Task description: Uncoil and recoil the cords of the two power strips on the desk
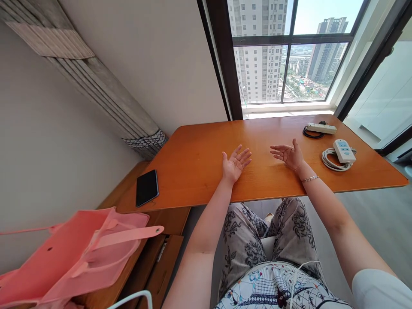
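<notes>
My left hand (236, 165) is palm up over the near middle of the wooden table (196, 150), its fingers spread and nothing in it. To its right, my right hand (288, 155) is held with the palm turned inward, fingers stretched out, also holding nothing. A bracelet (310, 179) circles my right wrist. Nearest to my right hand are a white power strip (344, 151) with its pale cord coiled beside it, and behind that a slimmer power strip (322, 128) with a black cord. A dark-screened tablet or phone (147, 188) lies at the table's left end.
A pink bag (80, 253) stands open at the lower left on a wooden surface, close to the table. A gathered grey curtain (112, 103) hangs at the left wall. Beyond the table's far edge is a window (289, 40) with a dark frame.
</notes>
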### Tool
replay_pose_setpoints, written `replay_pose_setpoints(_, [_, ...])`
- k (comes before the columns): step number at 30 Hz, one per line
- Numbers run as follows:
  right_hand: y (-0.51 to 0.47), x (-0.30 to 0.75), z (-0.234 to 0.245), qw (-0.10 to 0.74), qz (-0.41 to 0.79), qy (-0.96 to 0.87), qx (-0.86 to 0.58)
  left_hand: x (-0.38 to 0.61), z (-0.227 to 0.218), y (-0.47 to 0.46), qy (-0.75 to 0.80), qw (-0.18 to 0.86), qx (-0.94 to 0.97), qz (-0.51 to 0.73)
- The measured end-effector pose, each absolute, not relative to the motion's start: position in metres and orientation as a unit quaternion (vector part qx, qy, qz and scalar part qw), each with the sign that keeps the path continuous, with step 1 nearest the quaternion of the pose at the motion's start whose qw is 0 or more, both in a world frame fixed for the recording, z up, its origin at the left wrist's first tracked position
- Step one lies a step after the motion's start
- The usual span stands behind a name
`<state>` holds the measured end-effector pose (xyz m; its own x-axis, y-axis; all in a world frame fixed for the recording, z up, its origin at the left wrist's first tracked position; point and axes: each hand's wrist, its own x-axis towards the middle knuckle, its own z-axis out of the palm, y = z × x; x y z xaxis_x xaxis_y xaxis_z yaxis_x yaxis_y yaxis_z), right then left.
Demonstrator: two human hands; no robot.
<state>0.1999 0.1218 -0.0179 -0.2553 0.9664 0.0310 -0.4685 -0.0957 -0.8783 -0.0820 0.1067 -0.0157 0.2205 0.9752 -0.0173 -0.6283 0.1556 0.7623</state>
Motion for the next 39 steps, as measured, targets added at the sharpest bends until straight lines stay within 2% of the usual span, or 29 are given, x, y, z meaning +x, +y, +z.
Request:
replay_pose_setpoints(11, [0.124,0.196,-0.023,0.530,0.640,-0.434,-0.348,-0.084,-0.021,0.111,0.312,0.679,0.367,0.555])
replay_pose_setpoints(20, [0.122,0.194,-0.019,0.540,0.613,-0.429,-0.385,-0.083,-0.031,0.117,0.358,0.614,0.402,0.578])
replay_pose_setpoints(27, [0.124,0.192,-0.025,0.582,0.547,-0.441,-0.409,-0.082,-0.033,0.118,0.398,0.562,0.381,0.616])
replay_pose_setpoints(33, [0.126,0.195,-0.022,0.561,0.591,-0.414,-0.405,-0.081,-0.034,0.119,0.418,0.544,0.403,0.606])
replay_pose_setpoints(39, [0.126,0.193,-0.028,0.597,0.474,-0.477,-0.437,-0.081,-0.037,0.120,0.431,0.518,0.433,0.598])
